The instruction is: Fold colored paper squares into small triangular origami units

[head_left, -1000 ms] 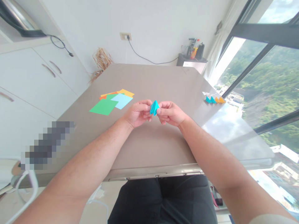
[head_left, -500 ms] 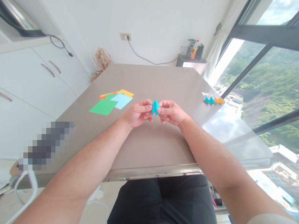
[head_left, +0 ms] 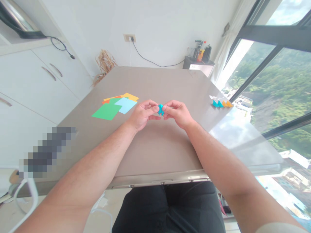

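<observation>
Both hands (head_left: 143, 116) (head_left: 179, 114) pinch a folded blue paper (head_left: 160, 110) above the table (head_left: 155, 152).

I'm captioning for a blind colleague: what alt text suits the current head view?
A person's left hand and right hand pinch a small folded turquoise paper between them over a brownish table. Overlapping colored sheets lie to the left; two turquoise pieces and two orange pieces, all folded, line up at the right.

Folded paper (head_left: 160, 110) — smooth, glossy tabletop (head_left: 157, 152)
</observation>
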`<state>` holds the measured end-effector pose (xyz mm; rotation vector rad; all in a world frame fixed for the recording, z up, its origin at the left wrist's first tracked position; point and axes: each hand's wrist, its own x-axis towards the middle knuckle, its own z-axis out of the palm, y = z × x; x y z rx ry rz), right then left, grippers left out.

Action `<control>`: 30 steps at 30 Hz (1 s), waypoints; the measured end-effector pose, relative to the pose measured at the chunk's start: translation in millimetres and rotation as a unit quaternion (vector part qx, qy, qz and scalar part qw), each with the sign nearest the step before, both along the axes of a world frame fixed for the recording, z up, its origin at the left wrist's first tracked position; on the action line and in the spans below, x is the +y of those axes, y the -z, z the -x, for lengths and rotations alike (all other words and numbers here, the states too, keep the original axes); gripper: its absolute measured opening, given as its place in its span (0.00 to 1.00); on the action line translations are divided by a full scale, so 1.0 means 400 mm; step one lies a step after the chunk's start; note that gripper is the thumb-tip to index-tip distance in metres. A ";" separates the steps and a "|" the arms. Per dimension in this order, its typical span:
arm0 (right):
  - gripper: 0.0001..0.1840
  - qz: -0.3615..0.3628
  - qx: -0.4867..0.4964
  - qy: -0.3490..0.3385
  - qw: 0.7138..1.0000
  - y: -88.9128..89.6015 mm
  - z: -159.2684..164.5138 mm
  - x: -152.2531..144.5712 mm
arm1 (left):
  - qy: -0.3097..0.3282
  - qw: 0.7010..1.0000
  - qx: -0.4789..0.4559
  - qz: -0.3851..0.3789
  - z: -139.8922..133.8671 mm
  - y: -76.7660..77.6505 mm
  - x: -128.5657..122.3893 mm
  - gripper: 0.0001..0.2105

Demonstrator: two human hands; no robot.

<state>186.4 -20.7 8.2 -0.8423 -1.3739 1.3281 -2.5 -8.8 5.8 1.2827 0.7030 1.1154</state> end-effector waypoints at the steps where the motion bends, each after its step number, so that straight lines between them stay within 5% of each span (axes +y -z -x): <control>1: 0.17 -0.011 -0.008 0.014 1.000 0.000 0.002 0.001 | -0.017 1.000 0.002 -0.011 -0.003 0.002 -0.001 0.15; 13: 0.10 -0.047 -0.043 0.129 0.990 -0.002 0.032 -0.007 | -0.205 0.974 0.033 -0.090 -0.029 0.012 -0.003 0.14; 30: 0.17 -0.049 -0.066 0.145 0.986 -0.001 0.047 -0.013 | -0.235 0.963 0.055 -0.122 -0.043 0.018 -0.010 0.11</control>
